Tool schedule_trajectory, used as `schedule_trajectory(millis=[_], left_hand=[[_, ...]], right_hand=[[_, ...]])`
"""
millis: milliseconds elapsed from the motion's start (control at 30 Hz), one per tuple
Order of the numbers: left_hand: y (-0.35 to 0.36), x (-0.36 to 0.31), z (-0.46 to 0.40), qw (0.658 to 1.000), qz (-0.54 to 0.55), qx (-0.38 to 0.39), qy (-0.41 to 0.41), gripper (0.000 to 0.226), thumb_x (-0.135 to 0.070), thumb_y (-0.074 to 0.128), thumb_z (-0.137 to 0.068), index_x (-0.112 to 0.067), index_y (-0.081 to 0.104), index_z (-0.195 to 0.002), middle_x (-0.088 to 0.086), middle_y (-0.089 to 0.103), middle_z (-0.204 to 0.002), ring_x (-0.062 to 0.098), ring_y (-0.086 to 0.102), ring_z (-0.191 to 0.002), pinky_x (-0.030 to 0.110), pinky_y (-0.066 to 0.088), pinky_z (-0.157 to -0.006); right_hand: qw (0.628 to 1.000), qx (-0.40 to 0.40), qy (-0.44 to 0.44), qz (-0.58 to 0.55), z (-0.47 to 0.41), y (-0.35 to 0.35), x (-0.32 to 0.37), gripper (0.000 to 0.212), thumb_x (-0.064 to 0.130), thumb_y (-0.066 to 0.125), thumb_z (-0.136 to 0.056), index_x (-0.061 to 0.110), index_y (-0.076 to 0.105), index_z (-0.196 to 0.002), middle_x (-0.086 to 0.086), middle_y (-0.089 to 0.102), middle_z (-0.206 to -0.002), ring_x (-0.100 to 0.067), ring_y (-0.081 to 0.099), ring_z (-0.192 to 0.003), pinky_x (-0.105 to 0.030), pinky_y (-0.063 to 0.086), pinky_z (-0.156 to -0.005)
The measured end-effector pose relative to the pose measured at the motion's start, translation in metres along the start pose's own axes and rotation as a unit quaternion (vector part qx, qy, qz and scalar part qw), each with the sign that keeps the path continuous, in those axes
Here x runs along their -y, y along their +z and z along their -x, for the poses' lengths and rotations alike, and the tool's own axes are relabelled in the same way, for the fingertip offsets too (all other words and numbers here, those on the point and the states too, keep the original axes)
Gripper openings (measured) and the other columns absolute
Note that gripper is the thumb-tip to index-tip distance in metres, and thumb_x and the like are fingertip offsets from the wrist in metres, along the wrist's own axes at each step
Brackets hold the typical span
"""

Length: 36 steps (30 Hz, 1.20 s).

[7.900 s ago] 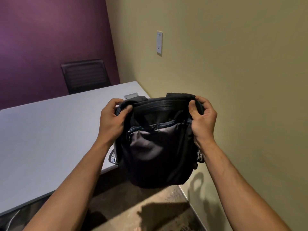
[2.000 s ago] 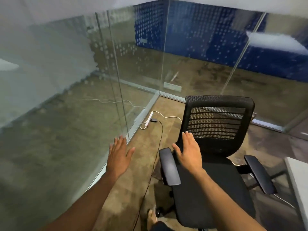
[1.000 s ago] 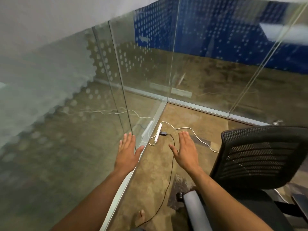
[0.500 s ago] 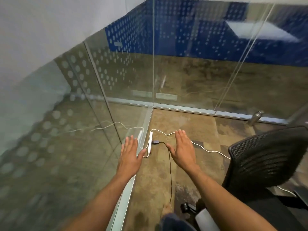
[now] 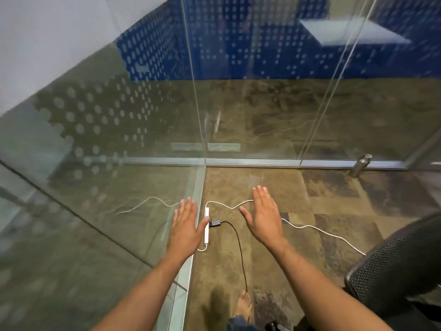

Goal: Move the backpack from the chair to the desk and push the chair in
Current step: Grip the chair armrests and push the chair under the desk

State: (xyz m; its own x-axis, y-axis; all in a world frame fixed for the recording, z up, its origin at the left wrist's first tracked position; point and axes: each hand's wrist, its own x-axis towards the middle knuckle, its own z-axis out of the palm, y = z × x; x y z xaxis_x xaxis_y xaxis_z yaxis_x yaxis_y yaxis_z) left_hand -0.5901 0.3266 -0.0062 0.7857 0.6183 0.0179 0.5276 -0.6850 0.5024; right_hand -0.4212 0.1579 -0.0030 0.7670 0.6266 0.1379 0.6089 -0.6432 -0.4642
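Nearest, at 6 o'clock: one bare foot (image 5: 244, 306) on the carpet, a thin black cable (image 5: 239, 249) running up from beside it. Both forearms reach forward from the bottom edge.

Chair (image 5: 396, 263): mesh backrest at 4 o'clock, cut off by the right edge of the view. Seat and base not readable from here. It lies to the right of both hands, apart from them, nothing touching it. The backrest's top edge rises from about 5 o'clock toward 3 o'clock.

Right hand (image 5: 263, 222): released, palm down, fingers straight and together, empty, hanging over the floor just right of centre. Left hand (image 5: 185, 229): likewise flat and empty, just left of centre, over the metal foot rail of the glass partition (image 5: 143, 163).

Between the hands on the floor: a white power strip (image 5: 207, 226), long axis 12 to 6, a black plug in it. A white cord (image 5: 310, 229) snakes out toward 4 o'clock, passing under the chair's edge.

Farther: floor rail across 12 o'clock, a metal door stop (image 5: 361, 164) at 2 o'clock, blue dotted wall beyond the glass.

Backpack and desk: neither in view.

Judgement: the right hand is the nearer one to the chair; getting hold of the backrest calls for a turn toward 4 o'clock. Watch the cord under the chair.
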Motion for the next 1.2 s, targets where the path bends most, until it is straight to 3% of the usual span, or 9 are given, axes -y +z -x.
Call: schedule_trajectory(millis=[367,633,967,1200], left_hand=[[0.009,-0.052,-0.141,0.998,-0.018,0.000,0.053,0.076,-0.056,0.034,-0.097,-0.011,0.017,-0.156,0.004,0.006,-0.166,0.013,-0.007,-0.151,0.030,-0.008,-0.119],[0.027,-0.091,-0.216,0.993,-0.012,0.010,0.115,0.075,-0.054,0.037,-0.098,-0.011,0.019,-0.155,0.004,0.009,-0.165,0.010,-0.006,-0.149,0.030,-0.006,-0.120],[0.069,-0.132,-0.307,0.979,0.008,0.077,0.186,0.072,-0.051,0.040,-0.099,-0.010,0.019,-0.155,0.005,0.010,-0.165,0.016,-0.003,-0.152,0.032,-0.005,-0.122],[0.088,-0.164,-0.390,0.956,0.016,0.127,0.265,0.072,-0.049,0.043,-0.099,-0.011,0.019,-0.156,0.005,0.010,-0.165,0.016,-0.003,-0.152,0.031,-0.005,-0.121]], right_hand=[[0.999,-0.027,0.046,0.010,-0.103,-0.030,-0.060,0.073,0.051,0.050,-0.097,0.006,0.030,-0.152,-0.013,0.026,-0.162,-0.027,0.016,-0.152,-0.044,0.019,-0.122],[0.992,-0.068,0.102,0.022,-0.140,-0.048,-0.093,0.073,0.051,0.049,-0.097,0.006,0.030,-0.151,-0.013,0.027,-0.161,-0.027,0.018,-0.151,-0.043,0.020,-0.121],[0.977,-0.077,0.191,0.051,-0.188,-0.054,-0.133,0.073,0.052,0.046,-0.098,0.007,0.027,-0.153,-0.012,0.023,-0.163,-0.025,0.013,-0.152,-0.041,0.017,-0.122],[0.949,-0.136,0.276,0.064,-0.231,-0.070,-0.150,0.073,0.051,0.048,-0.097,0.007,0.029,-0.152,-0.012,0.025,-0.162,-0.026,0.016,-0.152,-0.043,0.019,-0.121]])
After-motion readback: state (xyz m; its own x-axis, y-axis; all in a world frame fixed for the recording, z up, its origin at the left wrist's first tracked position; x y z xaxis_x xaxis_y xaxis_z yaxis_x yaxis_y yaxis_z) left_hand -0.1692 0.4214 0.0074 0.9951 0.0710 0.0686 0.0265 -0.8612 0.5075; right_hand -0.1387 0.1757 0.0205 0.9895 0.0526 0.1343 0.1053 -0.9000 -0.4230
